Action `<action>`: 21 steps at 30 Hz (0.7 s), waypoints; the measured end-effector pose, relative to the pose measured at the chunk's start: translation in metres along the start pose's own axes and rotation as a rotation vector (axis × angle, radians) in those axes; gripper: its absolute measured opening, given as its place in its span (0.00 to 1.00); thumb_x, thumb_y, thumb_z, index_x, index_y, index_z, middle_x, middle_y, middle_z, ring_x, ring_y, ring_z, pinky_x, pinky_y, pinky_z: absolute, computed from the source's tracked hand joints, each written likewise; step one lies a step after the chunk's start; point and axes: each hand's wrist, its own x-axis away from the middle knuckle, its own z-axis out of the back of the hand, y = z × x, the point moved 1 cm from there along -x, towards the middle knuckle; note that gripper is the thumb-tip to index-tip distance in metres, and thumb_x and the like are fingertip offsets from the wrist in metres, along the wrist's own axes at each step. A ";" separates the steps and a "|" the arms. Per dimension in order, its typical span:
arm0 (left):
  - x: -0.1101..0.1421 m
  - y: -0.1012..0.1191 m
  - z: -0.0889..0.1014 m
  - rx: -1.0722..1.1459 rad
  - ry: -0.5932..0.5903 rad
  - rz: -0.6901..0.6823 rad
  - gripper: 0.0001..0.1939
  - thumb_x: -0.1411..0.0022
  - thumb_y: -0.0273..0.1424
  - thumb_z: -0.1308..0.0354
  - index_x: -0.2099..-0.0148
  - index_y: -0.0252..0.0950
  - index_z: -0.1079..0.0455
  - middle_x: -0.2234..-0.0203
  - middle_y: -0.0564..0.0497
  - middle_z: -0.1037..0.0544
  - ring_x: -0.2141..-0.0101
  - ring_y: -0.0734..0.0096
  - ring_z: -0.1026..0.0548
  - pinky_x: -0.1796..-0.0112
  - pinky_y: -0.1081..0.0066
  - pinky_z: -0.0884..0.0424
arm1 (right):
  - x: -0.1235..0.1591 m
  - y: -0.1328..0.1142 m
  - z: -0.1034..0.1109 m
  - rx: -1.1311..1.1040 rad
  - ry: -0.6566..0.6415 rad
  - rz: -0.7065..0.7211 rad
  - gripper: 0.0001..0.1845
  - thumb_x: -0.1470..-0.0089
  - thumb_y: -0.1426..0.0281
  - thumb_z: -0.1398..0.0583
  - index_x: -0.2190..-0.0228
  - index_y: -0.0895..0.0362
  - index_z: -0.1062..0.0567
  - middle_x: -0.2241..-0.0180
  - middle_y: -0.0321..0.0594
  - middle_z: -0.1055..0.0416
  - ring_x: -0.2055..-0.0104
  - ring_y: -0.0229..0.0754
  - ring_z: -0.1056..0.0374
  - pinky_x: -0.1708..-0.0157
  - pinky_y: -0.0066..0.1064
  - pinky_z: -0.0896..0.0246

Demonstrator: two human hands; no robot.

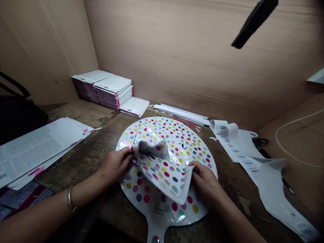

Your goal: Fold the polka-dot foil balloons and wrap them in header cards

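A round, flat foil balloon (174, 212) with coloured polka dots lies on the table, its neck pointing toward me. Just above it is a partly folded dotted foil sheet (162, 172) of the same print, apparently another balloon, with its near edge raised. My left hand (115, 165) pinches the sheet's left side, near some dark lettering. On the right, my right hand (204, 179) has its corner between thumb and fingers. Whether the folded sheet is separate from the flat balloon, I cannot tell.
Stacks of white and pink printed cards (113, 91) stand at the back left. Large printed sheets (43, 145) lie on the left. A curling strip of labels (248, 165) runs down the right, beside scissors (262, 141). Paper strips (182, 113) lie along the back wooden panel (177, 57).
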 end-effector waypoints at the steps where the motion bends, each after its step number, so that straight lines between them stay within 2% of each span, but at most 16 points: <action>1: -0.002 0.000 -0.001 -0.042 0.009 0.008 0.11 0.38 0.36 0.54 0.63 0.39 0.31 0.72 0.50 0.23 0.70 0.63 0.26 0.71 0.70 0.36 | -0.004 -0.002 -0.001 0.074 0.035 -0.012 0.12 0.47 0.67 0.50 0.71 0.55 0.28 0.76 0.35 0.27 0.72 0.42 0.31 0.73 0.29 0.41; 5: -0.006 0.000 -0.006 -0.186 0.025 0.053 0.08 0.36 0.35 0.54 0.60 0.39 0.37 0.72 0.50 0.23 0.70 0.62 0.25 0.73 0.71 0.38 | -0.017 -0.011 -0.006 0.355 0.170 -0.083 0.19 0.44 0.58 0.52 0.79 0.55 0.32 0.78 0.38 0.29 0.74 0.42 0.35 0.76 0.28 0.48; 9: -0.006 0.002 -0.010 -0.185 0.064 0.089 0.12 0.35 0.34 0.55 0.51 0.37 0.45 0.70 0.49 0.23 0.69 0.62 0.24 0.71 0.70 0.37 | -0.018 -0.016 -0.013 0.446 0.216 -0.101 0.18 0.43 0.59 0.51 0.80 0.54 0.35 0.79 0.40 0.31 0.76 0.41 0.38 0.76 0.29 0.52; 12: -0.005 0.004 -0.012 -0.267 0.049 0.108 0.15 0.36 0.33 0.54 0.47 0.36 0.46 0.71 0.48 0.23 0.70 0.61 0.23 0.71 0.69 0.36 | -0.015 -0.018 -0.015 0.541 0.231 -0.090 0.17 0.43 0.60 0.51 0.79 0.54 0.37 0.79 0.39 0.32 0.76 0.41 0.38 0.76 0.29 0.53; 15: -0.002 0.004 -0.013 -0.370 -0.002 0.056 0.15 0.35 0.34 0.55 0.47 0.40 0.43 0.70 0.49 0.22 0.68 0.60 0.23 0.69 0.68 0.35 | -0.013 -0.019 -0.015 0.570 0.223 -0.102 0.17 0.42 0.60 0.51 0.78 0.54 0.37 0.78 0.39 0.31 0.75 0.41 0.37 0.75 0.29 0.52; 18: 0.000 0.004 -0.009 -0.448 -0.051 -0.049 0.13 0.33 0.34 0.59 0.52 0.43 0.36 0.67 0.50 0.21 0.66 0.60 0.23 0.67 0.67 0.34 | -0.012 -0.017 -0.014 0.584 0.211 -0.108 0.17 0.42 0.59 0.52 0.78 0.53 0.38 0.78 0.39 0.31 0.75 0.42 0.36 0.75 0.29 0.51; 21: -0.003 0.011 -0.001 -0.496 -0.078 -0.079 0.11 0.35 0.33 0.55 0.56 0.43 0.32 0.67 0.48 0.22 0.65 0.57 0.24 0.64 0.61 0.33 | -0.011 -0.015 -0.017 0.611 0.219 -0.093 0.17 0.42 0.59 0.51 0.78 0.53 0.38 0.77 0.39 0.30 0.74 0.43 0.35 0.74 0.30 0.50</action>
